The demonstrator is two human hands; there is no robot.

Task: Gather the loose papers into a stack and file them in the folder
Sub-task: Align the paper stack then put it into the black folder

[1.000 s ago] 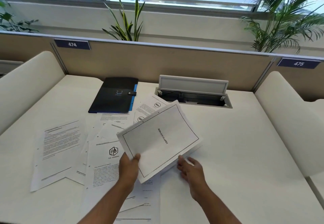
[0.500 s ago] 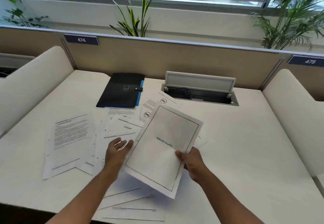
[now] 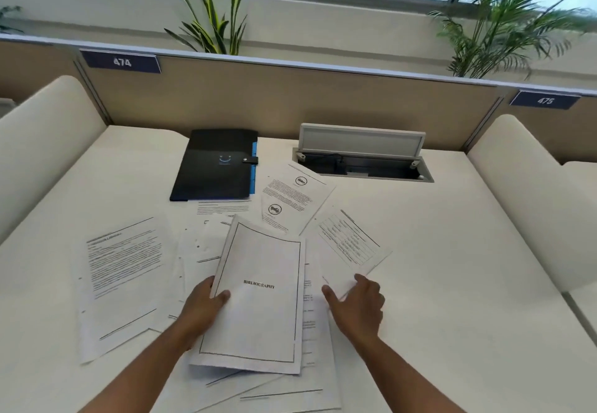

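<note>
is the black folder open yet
No, the black folder lies shut at the back of the desk, its snap strap fastened across the edge.

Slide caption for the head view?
Left hand grips bibliography sheet; right hand reaches form sheet; folder closed.

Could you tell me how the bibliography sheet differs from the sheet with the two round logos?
The bibliography sheet carries a ruled border and one word; the sheet with two round logos shows text blocks. The left hand holds the bibliography sheet atop the pile, while the logo sheet lies untouched beside the black folder. The bibliography sheet sits nearly square to the viewer; the logo sheet is skewed. Both are white printed paper.
</note>
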